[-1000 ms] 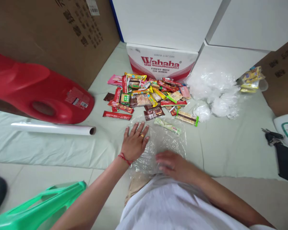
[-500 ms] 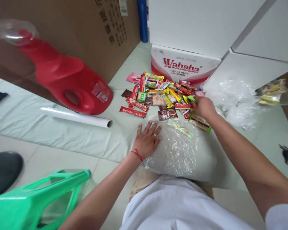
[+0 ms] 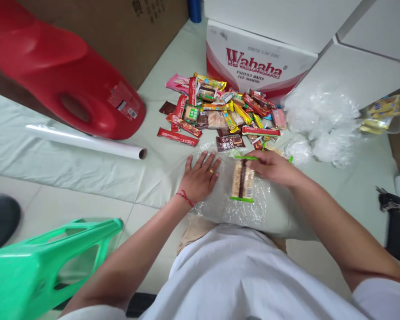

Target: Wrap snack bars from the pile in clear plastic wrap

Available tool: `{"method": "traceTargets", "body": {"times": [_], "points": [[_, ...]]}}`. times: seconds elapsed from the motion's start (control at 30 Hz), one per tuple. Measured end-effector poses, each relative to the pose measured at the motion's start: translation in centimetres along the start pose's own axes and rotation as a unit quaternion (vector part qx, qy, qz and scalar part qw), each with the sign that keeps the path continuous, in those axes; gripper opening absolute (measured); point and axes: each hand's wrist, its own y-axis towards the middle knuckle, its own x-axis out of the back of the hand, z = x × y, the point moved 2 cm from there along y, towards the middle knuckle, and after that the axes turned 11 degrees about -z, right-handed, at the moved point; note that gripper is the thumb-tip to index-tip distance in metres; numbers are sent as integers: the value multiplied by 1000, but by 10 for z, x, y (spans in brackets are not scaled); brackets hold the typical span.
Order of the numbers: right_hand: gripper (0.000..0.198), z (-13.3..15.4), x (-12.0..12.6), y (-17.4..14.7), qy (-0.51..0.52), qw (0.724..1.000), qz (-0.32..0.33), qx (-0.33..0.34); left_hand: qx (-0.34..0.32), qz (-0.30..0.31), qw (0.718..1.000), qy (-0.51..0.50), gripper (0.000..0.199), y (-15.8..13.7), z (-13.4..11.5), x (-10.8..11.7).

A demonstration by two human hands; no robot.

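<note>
My left hand [image 3: 199, 177] lies flat with fingers spread on the left side of a clear plastic bag [image 3: 226, 211] at the front edge of the cloth. Pinched by its green top edge, a wrapped snack bar [image 3: 242, 180] with pale sides and a dark middle stripe hangs from my right hand [image 3: 268, 166] over the bag. Behind the snack bar, a light green packet is mostly hidden. Just beyond both hands spreads a pile of wrapped snacks [image 3: 216, 120] in red, yellow, brown and pink. A brown cocoa packet [image 3: 230, 143] is at its near side.
Behind the pile stands a Wahaha carton [image 3: 253, 66]. Crumpled clear bags [image 3: 320, 120] lie to the right, near yellow packets [image 3: 383, 113]. At left are a red jug [image 3: 70, 80] and a white roll [image 3: 86, 141]. A green stool [image 3: 46, 262] stands on the floor.
My right hand has come from the pile's right side toward me and left, bringing the snack bar over the clear bag. My left hand stays flat on the bag. The camera view has shifted.
</note>
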Motion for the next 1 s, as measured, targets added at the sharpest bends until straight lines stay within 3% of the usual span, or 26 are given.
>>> {"method": "traceTargets", "body": {"times": [0.1, 0.17, 0.27, 0.33, 0.47, 0.57, 0.67, 0.77, 0.87, 1.0], "points": [[37, -6, -36, 14, -66, 998, 18, 1, -3, -3, 1000, 2, 54, 0, -1, 0], [33, -8, -50, 14, -177, 983, -40, 10, -3, -6, 1000, 0, 53, -1, -2, 0], [52, -7, -65, -4, -328, 929, -157, 61, 1, -5, 1000, 0, 53, 0, -2, 1], [53, -10, -80, -23, -347, 915, -178, 107, 2, -3, 1000, 1, 54, 0, -3, 2], [37, -27, -98, -52, -268, 938, -134, 174, 1, 3, 1000, 5, 55, 1, -3, 3], [34, -40, -65, -53, -241, 932, -220, 155, 0, 1, 1000, 13, 56, 1, -3, 4], [49, -52, -3, -38, -338, 889, -303, 48, -3, 3, 1000, 25, 55, 1, -3, 3], [70, -61, 44, -17, -429, 874, -220, -71, -4, 3, 999, 34, 55, 1, -2, 3], [66, -64, 59, -4, -471, 867, -131, -97, -8, -2, 999, 34, 55, 0, -1, 2], [50, -55, 61, -17, -514, 834, -153, -131, -2, -7, 1000, 29, 54, 0, -1, 2]]}}
